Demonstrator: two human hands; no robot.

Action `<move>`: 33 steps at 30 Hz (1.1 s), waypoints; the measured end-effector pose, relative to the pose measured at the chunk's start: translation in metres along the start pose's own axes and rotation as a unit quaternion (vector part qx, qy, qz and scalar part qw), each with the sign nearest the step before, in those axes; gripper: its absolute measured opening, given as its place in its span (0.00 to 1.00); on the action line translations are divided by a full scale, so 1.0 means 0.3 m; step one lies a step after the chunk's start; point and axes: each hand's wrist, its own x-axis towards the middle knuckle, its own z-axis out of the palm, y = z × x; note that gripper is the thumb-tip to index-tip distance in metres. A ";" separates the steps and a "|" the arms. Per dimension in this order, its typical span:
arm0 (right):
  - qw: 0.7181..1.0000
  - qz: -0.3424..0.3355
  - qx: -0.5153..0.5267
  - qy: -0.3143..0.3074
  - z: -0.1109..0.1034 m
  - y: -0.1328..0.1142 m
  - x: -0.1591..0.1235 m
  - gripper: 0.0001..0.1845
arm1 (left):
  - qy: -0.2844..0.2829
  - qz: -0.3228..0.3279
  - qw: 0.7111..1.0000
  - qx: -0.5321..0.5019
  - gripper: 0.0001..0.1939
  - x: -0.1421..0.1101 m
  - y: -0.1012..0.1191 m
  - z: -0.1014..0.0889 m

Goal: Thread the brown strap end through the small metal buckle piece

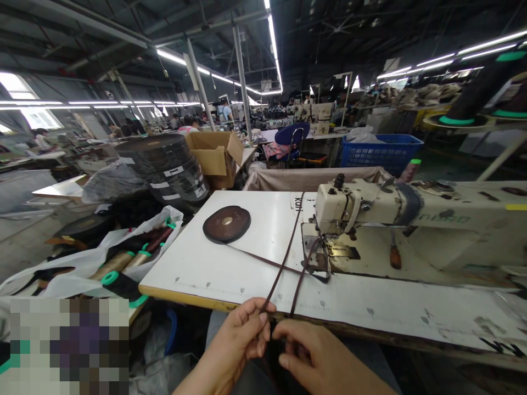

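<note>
While we look down at our two hands, we see them close together at the near edge of the counter (230, 274), almost touching. Our left hand (241, 337) pinches the dark brown tape (284, 258) between thumb and finger. Our right hand (315, 356) is curled just beside it, with its fingers bent in toward the same spot, but we cannot tell if it grips the tape or only touches it.

The tape lies away from our hands, going forward and up over the counter. Its long way runs from our fingers toward the sewing machine (370, 206), which stands ahead of our hands and off to the right. Our left hand is the one right on the tape, so it is nearer to it. Our right hand is nearer to the machine.

We count three thin lines of tape. Two rise from our fingers and cross each other just ahead of our hands. One goes far forward, one bends to the machine's needle. The third runs flat from the needle out to the left, to one round roll of tape (226, 224) lying flat, ahead of our left hand.

We count two hands, one machine and one roll on the counter.
</note>
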 end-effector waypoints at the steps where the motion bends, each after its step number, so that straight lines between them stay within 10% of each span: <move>1: 0.999 0.002 -0.013 0.051 0.003 0.012 -0.003 0.14 | -0.003 -0.002 1.000 -0.002 0.26 -0.002 -0.001 -0.001; 7: 0.976 -0.076 -0.098 0.178 0.013 0.067 0.005 0.15 | -0.030 0.003 0.999 -0.009 0.28 0.001 -0.010 -0.008; 33: 0.954 -0.083 -0.204 0.205 0.050 0.074 0.044 0.33 | -0.036 -0.022 0.994 -0.101 0.34 -0.010 -0.005 0.054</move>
